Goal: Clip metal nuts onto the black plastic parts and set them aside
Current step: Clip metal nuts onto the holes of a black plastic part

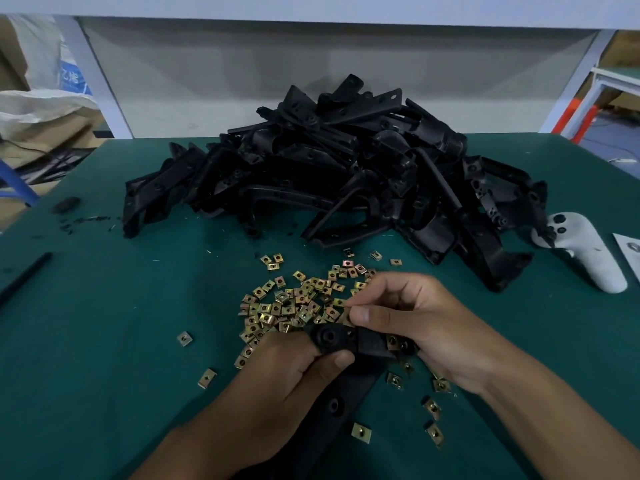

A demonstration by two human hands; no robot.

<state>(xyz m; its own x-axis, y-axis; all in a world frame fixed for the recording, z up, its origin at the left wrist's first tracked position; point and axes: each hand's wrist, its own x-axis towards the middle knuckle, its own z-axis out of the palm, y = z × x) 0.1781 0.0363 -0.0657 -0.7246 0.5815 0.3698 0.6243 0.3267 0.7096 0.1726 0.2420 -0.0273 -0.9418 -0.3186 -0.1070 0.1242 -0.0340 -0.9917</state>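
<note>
Left hand (291, 372) grips black plastic part (346, 344) at lower centre, long axis running from bottom centre up-right. Right hand (415, 320) pinches what looks like a metal nut (347, 317) right at the part's upper end, touching. Loose nuts (294, 303) just beyond; parts pile (346, 174) farther, upper centre.

Green-topped table (114, 323) fills the lower frame. Centre top: big heap of black plastic parts (346, 174). Below it, mid-frame: scatter of brass-coloured metal nuts (291, 306). Right edge: white controller (588, 254). Left edge: black rod (26, 277); black crumbs (83, 221) above it.
</note>
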